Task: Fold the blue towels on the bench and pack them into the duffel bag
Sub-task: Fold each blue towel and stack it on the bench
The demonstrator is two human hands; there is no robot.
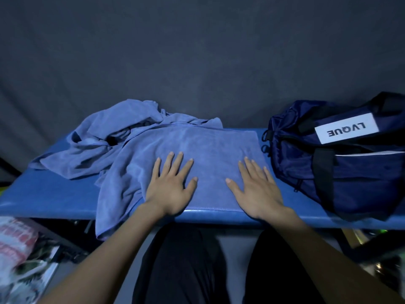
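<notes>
A blue towel [210, 148] lies spread over the middle of the blue bench [54, 194], its left end hanging off the front edge. My left hand [171, 185] and my right hand [256, 189] press flat on it with fingers spread, side by side near the front edge. A second blue towel [103, 137] sits crumpled at the bench's back left, partly under the spread one. The navy duffel bag [350, 167] with black straps and a white label rests on the bench's right end, just right of my right hand.
A dark fabric backdrop [197, 62] rises behind the bench. Below the bench on the left lie printed papers or bags [24, 255]; cluttered items sit at the lower right [372, 244]. My legs in dark trousers are in front of the bench.
</notes>
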